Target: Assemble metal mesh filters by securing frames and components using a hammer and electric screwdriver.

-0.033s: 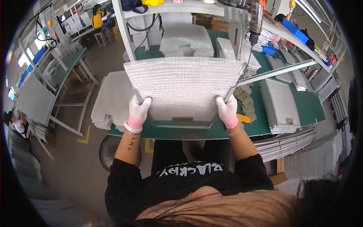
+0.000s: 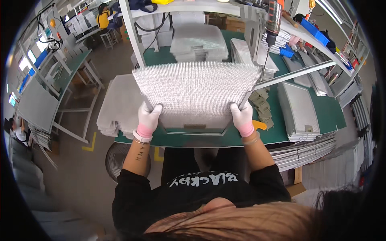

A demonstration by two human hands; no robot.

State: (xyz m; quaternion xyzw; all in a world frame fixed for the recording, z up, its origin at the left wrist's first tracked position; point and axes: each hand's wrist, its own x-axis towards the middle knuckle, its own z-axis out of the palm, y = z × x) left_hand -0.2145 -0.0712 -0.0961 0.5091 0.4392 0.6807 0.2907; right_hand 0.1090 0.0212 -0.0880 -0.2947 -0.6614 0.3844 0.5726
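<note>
My left hand [image 2: 148, 117] and my right hand [image 2: 243, 117], in white gloves with pink cuffs, grip opposite sides of a silvery metal mesh panel [image 2: 197, 86]. Both thumbs lie on its near face, while the other fingers are hidden behind the edges. The panel is tilted up over the green worktable [image 2: 185, 141]. Along its lower end runs a thin metal frame edge [image 2: 196, 133], with a small tan rectangle [image 2: 194, 126] just above. Whether the mesh and the frame are joined cannot be told. An orange-yellow curved object [image 2: 259, 125] lies beside my right hand.
Mesh sheets [image 2: 118, 104] are stacked at left, more [image 2: 199, 40] at the back. Framed panels [image 2: 299, 110] and small tan plates [image 2: 262, 107] lie at right. A power screwdriver [image 2: 273, 24] hangs above a slanting metal rail [image 2: 301, 75]. A fan [image 2: 116, 160] stands below the table.
The mesh panel and both my hands have shifted very slightly to the right. The grip is unchanged.
</note>
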